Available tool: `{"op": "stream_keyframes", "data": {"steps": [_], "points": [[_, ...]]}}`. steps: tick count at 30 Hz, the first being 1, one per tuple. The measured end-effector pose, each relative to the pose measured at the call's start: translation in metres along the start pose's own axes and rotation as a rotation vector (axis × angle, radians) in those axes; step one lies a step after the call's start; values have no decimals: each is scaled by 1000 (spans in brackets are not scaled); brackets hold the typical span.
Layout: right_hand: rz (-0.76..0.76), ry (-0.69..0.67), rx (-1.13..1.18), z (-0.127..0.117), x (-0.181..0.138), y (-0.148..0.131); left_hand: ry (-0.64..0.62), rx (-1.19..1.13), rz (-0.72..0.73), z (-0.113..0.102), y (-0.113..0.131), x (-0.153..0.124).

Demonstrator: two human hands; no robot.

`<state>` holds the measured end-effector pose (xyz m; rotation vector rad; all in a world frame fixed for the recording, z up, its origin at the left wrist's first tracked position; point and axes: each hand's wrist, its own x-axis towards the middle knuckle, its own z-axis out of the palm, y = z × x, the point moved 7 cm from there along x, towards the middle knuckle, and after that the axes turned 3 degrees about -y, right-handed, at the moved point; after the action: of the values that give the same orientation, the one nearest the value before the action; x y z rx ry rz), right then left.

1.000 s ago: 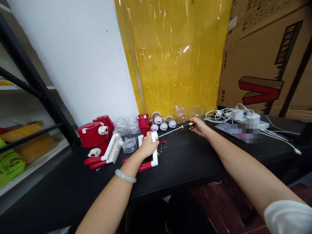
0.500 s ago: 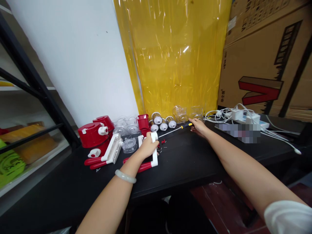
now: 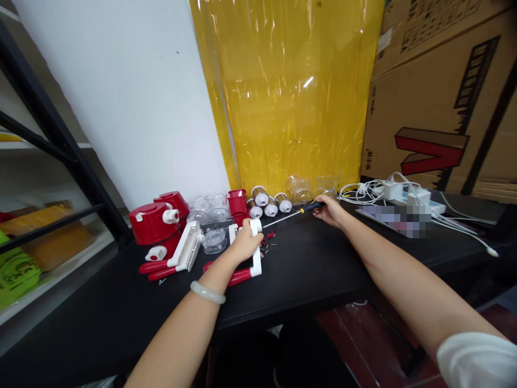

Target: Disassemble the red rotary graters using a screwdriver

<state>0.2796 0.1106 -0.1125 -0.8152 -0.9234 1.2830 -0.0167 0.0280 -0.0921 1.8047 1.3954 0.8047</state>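
My left hand (image 3: 244, 242) is closed around a white plastic frame (image 3: 257, 258) with red handles, which rests on the black table. My right hand (image 3: 329, 211) grips the dark and yellow handle of a screwdriver (image 3: 281, 219). Its long shaft points left, and the tip meets the white frame's end beside my left fingers; the exact contact is too small to make out. Small red pieces (image 3: 270, 235) and several loose screws (image 3: 266, 249) lie just right of the frame. A similar white frame with red handles (image 3: 187, 248) lies to the left, beside a clear plastic part (image 3: 214, 241).
Red round housings (image 3: 151, 223) stand at the left. Behind the hands are red cups (image 3: 237, 202), several metal-and-white cylinders (image 3: 260, 195) and clear containers (image 3: 298, 188). White cables with chargers (image 3: 393, 189) and a tablet-like slab (image 3: 369, 214) lie right. A large carton (image 3: 428, 108) stands behind.
My right hand has shifted its hold and turned on the screwdriver handle, so its yellow mark no longer shows. My left hand and the white frame have stayed in place.
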Motion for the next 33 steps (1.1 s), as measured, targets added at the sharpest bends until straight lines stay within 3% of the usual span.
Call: {"op": "stream_keyframes", "data": {"steps": [8, 25, 33], "points": [[-63, 41, -254, -9, 7, 5, 20, 4, 1, -2, -1, 1], [-54, 15, 52, 0, -1, -6, -12, -13, -8, 2, -1, -1], [-40, 92, -347, -14, 9, 7, 23, -19, -21, -3, 1, 0]]}}
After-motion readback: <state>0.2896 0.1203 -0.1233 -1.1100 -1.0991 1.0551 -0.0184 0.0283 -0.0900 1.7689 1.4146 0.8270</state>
